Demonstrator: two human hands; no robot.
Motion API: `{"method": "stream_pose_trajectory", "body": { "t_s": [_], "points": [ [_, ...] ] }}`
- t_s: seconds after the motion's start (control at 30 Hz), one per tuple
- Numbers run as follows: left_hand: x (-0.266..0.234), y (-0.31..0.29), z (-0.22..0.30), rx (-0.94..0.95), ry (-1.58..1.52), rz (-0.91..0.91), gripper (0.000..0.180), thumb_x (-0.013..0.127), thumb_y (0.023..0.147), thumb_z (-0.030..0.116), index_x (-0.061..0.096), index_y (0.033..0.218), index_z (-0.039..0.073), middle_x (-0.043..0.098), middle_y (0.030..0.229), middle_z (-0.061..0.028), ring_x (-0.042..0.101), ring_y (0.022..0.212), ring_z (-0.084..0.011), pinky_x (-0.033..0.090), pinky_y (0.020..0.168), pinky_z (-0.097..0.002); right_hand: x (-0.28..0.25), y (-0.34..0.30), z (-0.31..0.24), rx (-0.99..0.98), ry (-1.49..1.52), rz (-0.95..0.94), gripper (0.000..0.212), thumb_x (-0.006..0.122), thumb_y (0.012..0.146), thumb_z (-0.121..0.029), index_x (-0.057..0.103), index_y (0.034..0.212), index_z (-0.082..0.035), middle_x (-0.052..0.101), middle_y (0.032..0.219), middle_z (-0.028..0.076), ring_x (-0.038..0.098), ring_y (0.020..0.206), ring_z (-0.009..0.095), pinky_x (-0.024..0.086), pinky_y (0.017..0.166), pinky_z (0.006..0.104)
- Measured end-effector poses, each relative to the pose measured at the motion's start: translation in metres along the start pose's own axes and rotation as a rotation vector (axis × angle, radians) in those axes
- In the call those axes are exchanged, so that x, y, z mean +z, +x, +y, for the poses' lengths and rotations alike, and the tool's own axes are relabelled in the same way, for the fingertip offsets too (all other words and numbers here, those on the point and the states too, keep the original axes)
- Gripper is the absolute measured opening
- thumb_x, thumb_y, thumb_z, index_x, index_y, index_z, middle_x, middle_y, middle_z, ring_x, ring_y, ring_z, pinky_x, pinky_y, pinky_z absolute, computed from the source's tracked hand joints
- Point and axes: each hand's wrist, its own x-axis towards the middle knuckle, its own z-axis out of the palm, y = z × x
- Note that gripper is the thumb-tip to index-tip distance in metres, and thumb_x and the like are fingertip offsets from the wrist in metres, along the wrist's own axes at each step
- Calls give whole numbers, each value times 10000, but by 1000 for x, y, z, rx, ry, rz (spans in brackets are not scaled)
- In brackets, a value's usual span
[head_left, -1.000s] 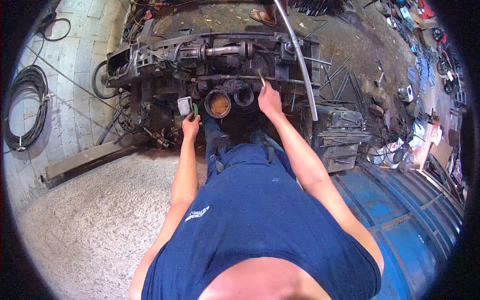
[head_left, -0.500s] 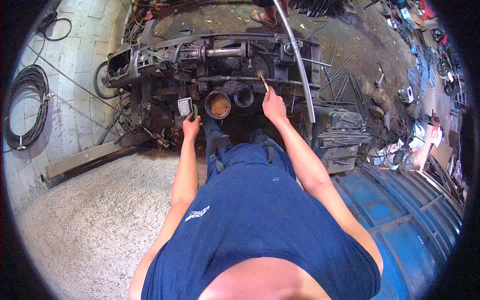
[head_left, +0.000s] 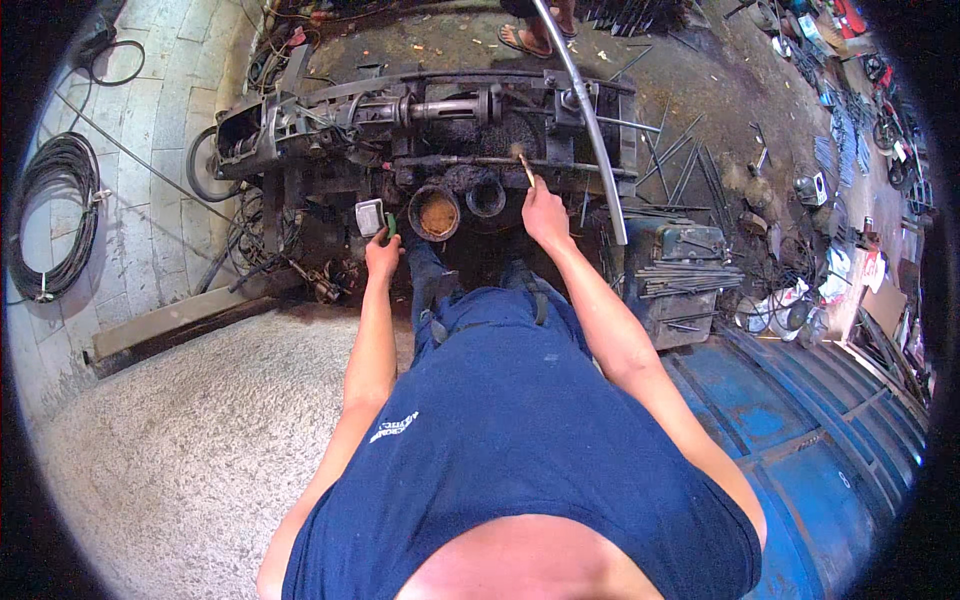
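My left hand (head_left: 382, 257) is closed at a small green grip (head_left: 389, 226), right beside a pale rectangular metal box (head_left: 370, 216) on the machine's near side. In my right hand (head_left: 546, 216) is a small brush (head_left: 528, 171) with a light handle. Its brownish tip reaches the long horizontal rod (head_left: 460, 160) along the front of the dark, greasy machine (head_left: 330, 125). Between my hands stand two round pots: a larger one (head_left: 436, 213) with orange-brown contents, and a smaller dark one (head_left: 487, 197).
A long curved pale bar (head_left: 590, 110) slants across the machine's right end. Metal rods (head_left: 685, 279) lie on a box to the right, by a blue panel (head_left: 760, 420). Coiled black cable (head_left: 58, 215) lies at left. Another person's foot (head_left: 524, 42) shows beyond the machine.
My right hand and the brush have shifted very slightly left along the rod. My left hand stays at the green grip. The other person's feet have shifted slightly.
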Motion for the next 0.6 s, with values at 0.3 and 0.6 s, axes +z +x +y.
{"method": "stream_pose_trajectory", "body": {
  "t_s": [0.3, 0.6],
  "points": [
    [2, -6, 7, -17, -27, 1, 486, 630, 841, 161, 524, 1279, -20, 675, 979, -151, 676, 678, -155, 518, 674, -292, 3, 16, -31, -96, 231, 124, 344, 389, 948, -209, 476, 1228, -28, 610, 936, 316, 568, 882, 505, 430, 778, 581],
    [1, -10, 12, -5, -66, -5, 467, 625, 840, 121, 527, 1268, -38, 675, 960, -130, 661, 663, -147, 505, 655, -275, 16, 61, -66, 19, 341, 222, 312, 395, 930, -207, 536, 1134, -17, 602, 1049, 280, 558, 1015, 456, 436, 867, 518]
  ]
}}
